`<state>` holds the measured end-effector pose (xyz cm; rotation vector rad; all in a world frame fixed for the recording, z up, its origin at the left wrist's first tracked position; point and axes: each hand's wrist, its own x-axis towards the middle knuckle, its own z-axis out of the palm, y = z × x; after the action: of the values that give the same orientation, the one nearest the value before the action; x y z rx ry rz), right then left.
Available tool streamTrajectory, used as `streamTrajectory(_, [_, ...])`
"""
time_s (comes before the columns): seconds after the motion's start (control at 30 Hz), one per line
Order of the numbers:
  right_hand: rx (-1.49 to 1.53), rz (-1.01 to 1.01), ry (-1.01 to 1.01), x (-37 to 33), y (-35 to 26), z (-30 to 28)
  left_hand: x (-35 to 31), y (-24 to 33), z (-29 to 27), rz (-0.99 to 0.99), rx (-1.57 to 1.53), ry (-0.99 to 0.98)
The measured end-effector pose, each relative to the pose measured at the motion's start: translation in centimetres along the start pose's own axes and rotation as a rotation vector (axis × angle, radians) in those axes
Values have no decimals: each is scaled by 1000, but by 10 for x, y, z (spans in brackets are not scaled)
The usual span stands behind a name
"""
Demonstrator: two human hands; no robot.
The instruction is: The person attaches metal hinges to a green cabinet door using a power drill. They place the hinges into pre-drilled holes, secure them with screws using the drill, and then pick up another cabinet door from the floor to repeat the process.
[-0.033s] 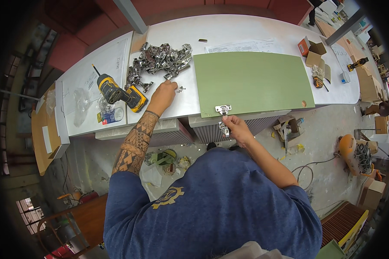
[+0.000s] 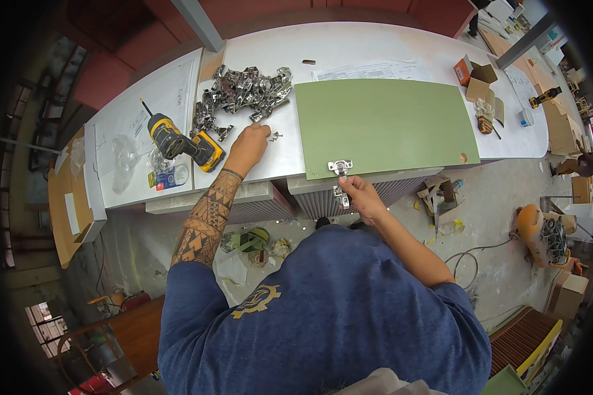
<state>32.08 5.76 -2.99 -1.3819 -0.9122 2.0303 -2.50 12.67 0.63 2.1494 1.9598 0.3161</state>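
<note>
Wide fisheye pic, dark rim all round; straight edges bend, e.g. far side of white table [image 2: 263,49]. Soft, fairly bright light, esp. on tabletop; exact source unclear. Hinges [image 2: 270,92] give sharp glints; green board [image 2: 385,125] evenly lit. Left bkgd v. dim bar bright window [image 2: 45,327], near left. Far-right bkgd a bit soft.

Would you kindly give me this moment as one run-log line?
left hand: near loose screws, beside hinge pile | right hand: holding metal hinge at near edge of green panel | nearby: yellow-black drill
</note>
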Motion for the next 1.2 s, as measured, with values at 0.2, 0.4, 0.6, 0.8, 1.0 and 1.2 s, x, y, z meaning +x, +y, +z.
streamTrajectory(0.2, [32, 21, -59, -2, 3, 1, 2, 7, 0, 3, 50, -2])
streamTrajectory(0.4, [36, 10, -46, 2, 1, -2, 0, 11, -2, 17, 30, 48])
streamTrajectory(0.6, [-2, -3, -90, 6, 1, -4, 3, 16, -10, -26, -71, 237])
streamTrajectory(0.8, [22, 4, -132, 9, 6, -8, -2, 66, -63, -163, -145, 255])
streamTrajectory(1.0, [104, 31, -67, 13, 0, -4, -18, 96, -171, -266, -122, 360])
streamTrajectory(1.2, [-51, -42, -10, 31, 12, -4, -43, -20, -274, -280, -264, 704])
